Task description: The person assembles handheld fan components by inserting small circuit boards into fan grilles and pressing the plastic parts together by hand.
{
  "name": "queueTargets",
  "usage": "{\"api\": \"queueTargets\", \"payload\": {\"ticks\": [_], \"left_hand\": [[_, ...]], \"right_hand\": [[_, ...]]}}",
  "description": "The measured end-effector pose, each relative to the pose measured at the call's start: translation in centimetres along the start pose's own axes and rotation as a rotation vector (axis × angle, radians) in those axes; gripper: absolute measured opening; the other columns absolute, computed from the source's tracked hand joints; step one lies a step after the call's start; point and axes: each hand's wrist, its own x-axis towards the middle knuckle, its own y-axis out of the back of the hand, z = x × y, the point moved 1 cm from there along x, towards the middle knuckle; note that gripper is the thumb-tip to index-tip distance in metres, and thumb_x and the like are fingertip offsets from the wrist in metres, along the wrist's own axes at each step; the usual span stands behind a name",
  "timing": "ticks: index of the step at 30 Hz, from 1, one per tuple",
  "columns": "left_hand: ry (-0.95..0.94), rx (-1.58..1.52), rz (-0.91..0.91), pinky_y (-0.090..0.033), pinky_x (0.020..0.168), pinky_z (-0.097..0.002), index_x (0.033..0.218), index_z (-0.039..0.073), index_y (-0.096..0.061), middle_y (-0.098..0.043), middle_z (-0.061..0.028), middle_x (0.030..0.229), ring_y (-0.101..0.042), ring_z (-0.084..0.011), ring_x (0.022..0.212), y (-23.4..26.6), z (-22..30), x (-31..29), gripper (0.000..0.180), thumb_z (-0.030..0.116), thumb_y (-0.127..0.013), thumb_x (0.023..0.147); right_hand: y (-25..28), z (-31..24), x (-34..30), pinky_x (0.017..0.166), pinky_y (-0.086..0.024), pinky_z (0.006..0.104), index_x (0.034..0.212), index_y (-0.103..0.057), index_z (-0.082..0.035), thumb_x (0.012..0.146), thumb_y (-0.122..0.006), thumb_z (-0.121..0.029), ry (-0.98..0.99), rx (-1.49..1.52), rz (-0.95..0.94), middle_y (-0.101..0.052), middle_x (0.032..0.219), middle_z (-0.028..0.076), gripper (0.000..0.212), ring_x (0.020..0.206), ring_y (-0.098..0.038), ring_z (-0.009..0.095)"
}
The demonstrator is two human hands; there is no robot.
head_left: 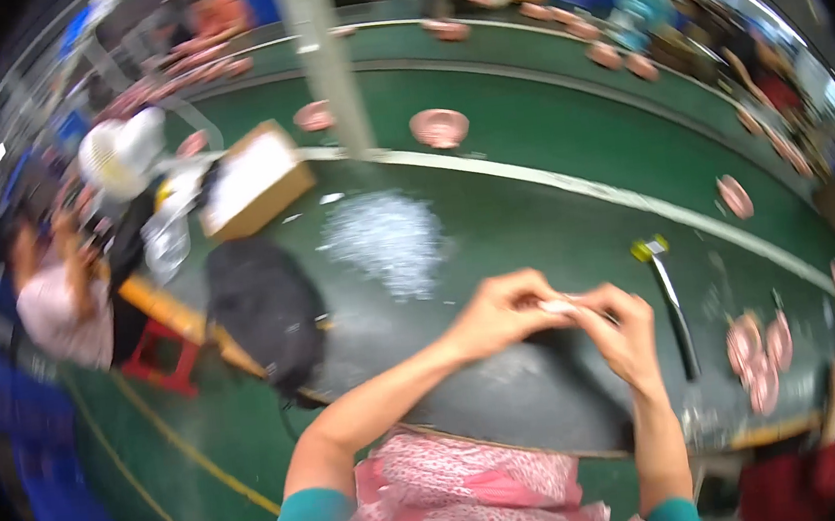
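Observation:
Over the dark tabletop, my left hand [503,311] and my right hand [620,329] meet with fingertips pinched together. Between them is a small pale piece [555,307], mostly covered by the fingers; its exact kind is too blurred to tell. Beyond my left hand lies a heap of small whitish, translucent pieces [386,241]. To the right of my right hand rests a hammer [671,301] with a yellow-green head and a dark handle. Several pink rounded parts [761,360] are grouped farther right, near the table's edge.
A black bag [264,310] and an open cardboard box [302,183] stand on the left. Past a pale rail [570,177], a green conveyor [545,118] carries pink bowl-shaped parts [440,129]. A post [329,68] rises at the rail. Co-workers sit left and far; a red stool [161,359] stands left.

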Motion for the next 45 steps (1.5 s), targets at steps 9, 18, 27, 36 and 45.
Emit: {"api": "queueTargets", "payload": {"ticks": [9, 18, 27, 36, 45], "left_hand": [[-0.563, 1.094, 0.141, -0.041, 0.099, -0.0441, 0.118, 0.003, -0.057, -0.056, -0.016, 0.121, -0.052, -0.0343, 0.116, -2.9, -0.9, 0.2, 0.054, 0.019, -0.081, 0.073], [-0.613, 1.314, 0.013, -0.05, 0.092, -0.0415, 0.114, 0.002, -0.06, -0.058, -0.0131, 0.117, -0.054, -0.031, 0.112, -2.9, -3.1, -1.5, 0.055, 0.031, -0.081, 0.072], [-0.599, 1.304, 0.037, -0.052, 0.095, -0.0364, 0.115, 0.003, -0.06, -0.059, -0.0112, 0.12, -0.055, -0.0295, 0.117, -3.0, -3.4, -1.6, 0.055, 0.031, -0.081, 0.072], [-0.666, 1.278, 0.058, -0.053, 0.092, -0.0375, 0.115, 0.004, -0.063, -0.061, -0.0098, 0.117, -0.059, -0.03, 0.113, -3.4, -3.2, -1.9, 0.054, 0.025, -0.083, 0.069], [-0.661, 1.27, 0.077, -0.054, 0.088, -0.037, 0.117, 0.005, -0.063, -0.06, -0.0118, 0.112, -0.06, -0.0292, 0.11, -3.1, -3.1, -1.3, 0.057, 0.026, -0.084, 0.068]], "right_hand": [[0.0, 7.9, 1.4, 0.07, -0.054, 0.0322, 0.095, -0.069, 0.003, 0.09, -0.067, -0.017, -0.274, -0.096, 0.108, -0.072, 0.086, 0.014, 0.021, 0.078, -0.068, 0.019], [-0.2, 7.8, -0.3, 0.087, -0.039, 0.0383, 0.092, -0.069, -0.003, 0.089, -0.063, -0.01, 0.095, -0.48, 0.06, -0.061, 0.088, 0.009, 0.01, 0.092, -0.054, 0.026], [1.9, 7.3, 0.0, 0.093, -0.043, 0.0412, 0.109, -0.066, -0.003, 0.088, -0.064, -0.011, 0.054, -0.535, -0.059, -0.062, 0.112, 0.014, 0.022, 0.105, -0.055, 0.032], [10.6, 11.3, -5.3, 0.08, -0.048, 0.0429, 0.118, -0.059, 0.0, 0.089, -0.058, -0.003, -0.212, -1.144, 0.22, -0.056, 0.108, 0.015, 0.029, 0.098, -0.056, 0.034], [5.0, 0.3, -2.1, 0.068, -0.049, 0.0424, 0.123, -0.06, -0.004, 0.094, -0.058, -0.005, 0.168, -0.395, 0.245, -0.059, 0.089, 0.018, 0.029, 0.074, -0.06, 0.037]]}}
